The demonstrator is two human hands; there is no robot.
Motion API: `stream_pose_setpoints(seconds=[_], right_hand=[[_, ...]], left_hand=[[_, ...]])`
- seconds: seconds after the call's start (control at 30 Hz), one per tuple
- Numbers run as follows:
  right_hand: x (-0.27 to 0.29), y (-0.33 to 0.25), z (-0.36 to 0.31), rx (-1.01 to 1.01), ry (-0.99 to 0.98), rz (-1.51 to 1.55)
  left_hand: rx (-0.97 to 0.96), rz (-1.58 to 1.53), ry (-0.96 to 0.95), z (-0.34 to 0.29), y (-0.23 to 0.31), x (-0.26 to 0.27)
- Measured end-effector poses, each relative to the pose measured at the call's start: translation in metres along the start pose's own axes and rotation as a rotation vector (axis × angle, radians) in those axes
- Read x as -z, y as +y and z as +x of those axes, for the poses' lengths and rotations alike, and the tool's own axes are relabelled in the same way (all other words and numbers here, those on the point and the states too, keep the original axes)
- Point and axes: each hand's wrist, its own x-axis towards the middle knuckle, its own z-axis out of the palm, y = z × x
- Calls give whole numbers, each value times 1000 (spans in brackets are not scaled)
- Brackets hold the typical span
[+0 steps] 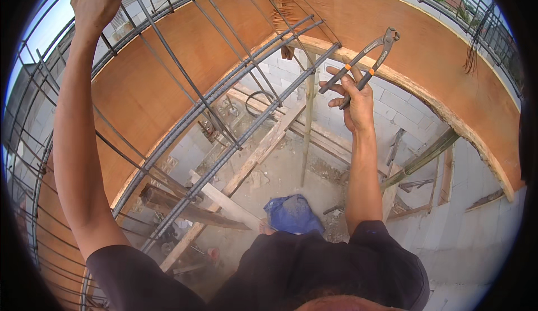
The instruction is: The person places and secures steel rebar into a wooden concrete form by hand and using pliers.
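Observation:
In my right hand point(358, 101) is a pair of end-cutting pincers point(376, 53) with dark handles and orange bands. The handles lie apart across my fingers, and the jaws point up and to the right. My left arm stretches up to the rebar cage point(193, 81) at the upper left. There my left hand point(100, 3) is closed around a bar of the cage, its fingertips partly cut off by the picture's edge. Thin stirrups cross the long ribbed bars of this cage.
Plywood formwork boards point(185, 36) stand behind the cage and curve round to the right. A bundle of tie wires point(479, 39) hangs at the far right. Below are timber beams point(263, 148), bamboo props point(420, 157), a blue sack point(292, 213) and a block wall point(403, 106).

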Motion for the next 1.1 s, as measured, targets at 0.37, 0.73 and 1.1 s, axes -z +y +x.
stream_pose_setpoints(seconds=[0.37, 0.73, 1.1], right_hand=[[11, 87, -66, -392, 195, 252], [-64, 108, -35, -256, 259, 38], [-100, 133, 5, -465, 328, -36]], left_hand=[[453, -284, 99, -76, 67, 63], [1609, -1520, -235, -486, 227, 62], [1152, -2468, 511, -332, 112, -44]])
